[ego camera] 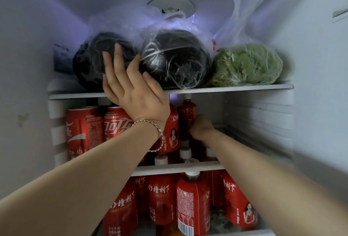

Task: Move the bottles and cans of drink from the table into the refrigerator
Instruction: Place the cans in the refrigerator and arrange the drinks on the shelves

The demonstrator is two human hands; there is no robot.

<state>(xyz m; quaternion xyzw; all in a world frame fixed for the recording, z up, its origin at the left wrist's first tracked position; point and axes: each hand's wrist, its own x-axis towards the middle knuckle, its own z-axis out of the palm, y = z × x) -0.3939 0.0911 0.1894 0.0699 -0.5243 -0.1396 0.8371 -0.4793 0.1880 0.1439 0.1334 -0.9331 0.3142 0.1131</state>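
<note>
Red plastic wraps the bottle (187, 118) that the right grip (202, 126) has hold of: slim, upright, with white Chinese lettering down its label and a white cap just under the top shelf (235, 87). The fingers of this grip curl round the bottle's right side, deep in the middle compartment of the refrigerator (28, 66). Just left of that grip stands a second bottle (172, 136) of the same kind, its label showing a drawn figure, partly behind the other wrist. Farther left, two red cola cans (84, 128) with white script stand side by side. Below the right grip, white caps (185, 153) of more bottles show behind the middle shelf (178, 167). Under that shelf a row of the same red bottles (194, 203) stands upright, one turned to show its barcode.

Higher up, the left grip (131, 85) is wide open, fingers straight and spread against two dark bundles (175, 58) in clear plastic bags on the top shelf. Its palm covers the shelf's front edge and it holds nothing. A thin twisted bracelet (159, 134) circles its wrist. Well right of the left grip lies a bagged green leafy vegetable (246, 64).
</note>
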